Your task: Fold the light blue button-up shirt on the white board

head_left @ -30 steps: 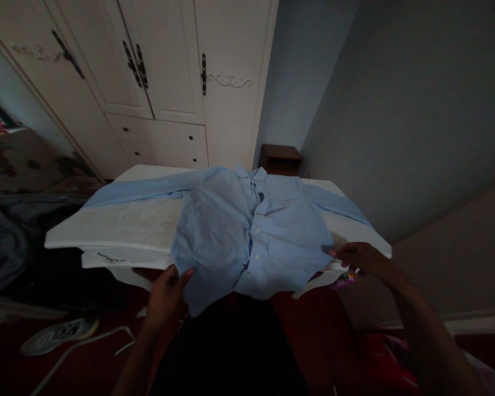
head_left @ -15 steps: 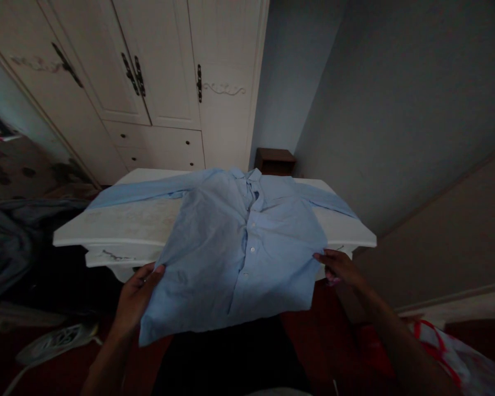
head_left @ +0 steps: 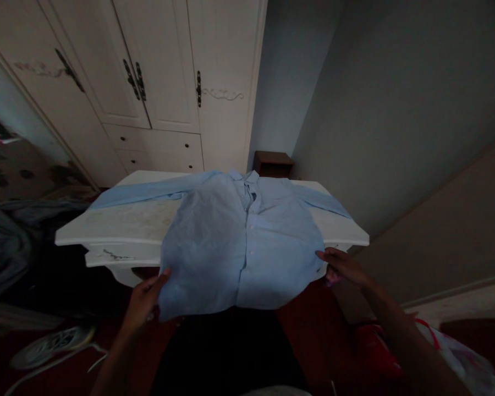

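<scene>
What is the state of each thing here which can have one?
Blue button-up shirt: spread front up, extending past the edge of the white table
Left hand: grip closed on the shirt's edge
Right hand: grip closed on the shirt's edge
Wardrobe doors: shut
Wardrobe drawers: shut
Brown cabinet: open-fronted
Sneaker: unworn

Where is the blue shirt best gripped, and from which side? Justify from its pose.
Probably by its two side edges near the hem, one hand from each outer side, thumb on top. The shirt lies spread out, and its lower part reaches past the near edge of the white table, so fingers fit underneath; the left hand and right hand pinch there.
</scene>
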`<action>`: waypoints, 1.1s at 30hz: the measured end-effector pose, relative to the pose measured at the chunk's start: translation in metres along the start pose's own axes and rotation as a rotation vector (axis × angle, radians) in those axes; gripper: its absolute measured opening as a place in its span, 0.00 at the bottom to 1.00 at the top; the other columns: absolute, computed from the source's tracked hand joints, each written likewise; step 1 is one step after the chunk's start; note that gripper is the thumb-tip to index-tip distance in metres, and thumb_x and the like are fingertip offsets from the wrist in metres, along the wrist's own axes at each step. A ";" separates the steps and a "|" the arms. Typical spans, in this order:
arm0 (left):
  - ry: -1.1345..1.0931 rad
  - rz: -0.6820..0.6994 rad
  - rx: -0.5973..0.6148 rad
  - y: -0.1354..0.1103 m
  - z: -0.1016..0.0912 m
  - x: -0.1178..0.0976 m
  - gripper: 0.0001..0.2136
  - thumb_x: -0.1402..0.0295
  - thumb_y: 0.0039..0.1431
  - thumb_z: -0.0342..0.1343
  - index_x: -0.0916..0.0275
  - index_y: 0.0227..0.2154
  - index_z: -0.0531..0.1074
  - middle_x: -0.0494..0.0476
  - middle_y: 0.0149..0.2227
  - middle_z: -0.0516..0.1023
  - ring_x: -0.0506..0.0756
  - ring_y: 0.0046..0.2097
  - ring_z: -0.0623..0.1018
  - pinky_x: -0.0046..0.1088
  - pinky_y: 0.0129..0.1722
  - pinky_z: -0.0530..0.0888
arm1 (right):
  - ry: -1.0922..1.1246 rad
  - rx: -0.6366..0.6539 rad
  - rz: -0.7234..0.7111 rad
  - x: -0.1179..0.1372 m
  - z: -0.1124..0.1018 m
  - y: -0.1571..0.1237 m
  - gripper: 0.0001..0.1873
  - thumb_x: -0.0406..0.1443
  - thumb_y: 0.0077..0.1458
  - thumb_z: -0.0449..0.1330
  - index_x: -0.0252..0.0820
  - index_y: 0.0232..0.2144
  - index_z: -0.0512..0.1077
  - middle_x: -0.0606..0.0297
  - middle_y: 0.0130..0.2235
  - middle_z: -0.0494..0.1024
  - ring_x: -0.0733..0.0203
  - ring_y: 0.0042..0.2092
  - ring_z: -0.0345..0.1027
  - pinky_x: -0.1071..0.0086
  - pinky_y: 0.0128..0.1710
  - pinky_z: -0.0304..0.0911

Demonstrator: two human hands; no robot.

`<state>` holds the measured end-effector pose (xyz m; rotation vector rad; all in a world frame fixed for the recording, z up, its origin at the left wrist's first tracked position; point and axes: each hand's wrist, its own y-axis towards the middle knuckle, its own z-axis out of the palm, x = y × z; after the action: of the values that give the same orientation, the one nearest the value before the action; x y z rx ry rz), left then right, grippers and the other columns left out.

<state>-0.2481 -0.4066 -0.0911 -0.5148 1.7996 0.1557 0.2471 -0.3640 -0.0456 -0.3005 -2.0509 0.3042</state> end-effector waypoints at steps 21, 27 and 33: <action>0.493 0.257 -0.122 -0.007 0.004 0.024 0.15 0.54 0.50 0.53 0.60 0.35 0.70 0.61 0.37 0.78 0.62 0.36 0.78 0.35 0.35 0.73 | -0.405 -0.061 -0.047 -0.025 -0.001 0.023 0.15 0.45 0.49 0.59 0.41 0.21 0.71 0.64 0.20 0.73 0.62 0.22 0.67 0.71 0.22 0.57; 0.216 0.355 0.160 -0.045 0.076 0.023 0.14 0.54 0.55 0.55 0.58 0.37 0.73 0.57 0.38 0.79 0.58 0.41 0.79 0.34 0.44 0.74 | -0.472 0.059 -0.346 0.031 0.015 0.005 0.20 0.47 0.56 0.55 0.42 0.18 0.70 0.66 0.20 0.73 0.63 0.23 0.65 0.72 0.23 0.56; 0.088 0.372 0.242 -0.028 0.164 0.046 0.23 0.56 0.53 0.58 0.60 0.50 0.67 0.63 0.51 0.74 0.60 0.53 0.74 0.40 0.53 0.70 | -0.280 -0.037 -0.675 0.100 0.039 0.014 0.17 0.47 0.57 0.56 0.41 0.30 0.76 0.65 0.29 0.78 0.62 0.31 0.69 0.70 0.31 0.63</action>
<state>-0.1005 -0.3838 -0.1786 -0.0119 1.9552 0.1687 0.1668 -0.3204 0.0125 0.4374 -2.2964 -0.1163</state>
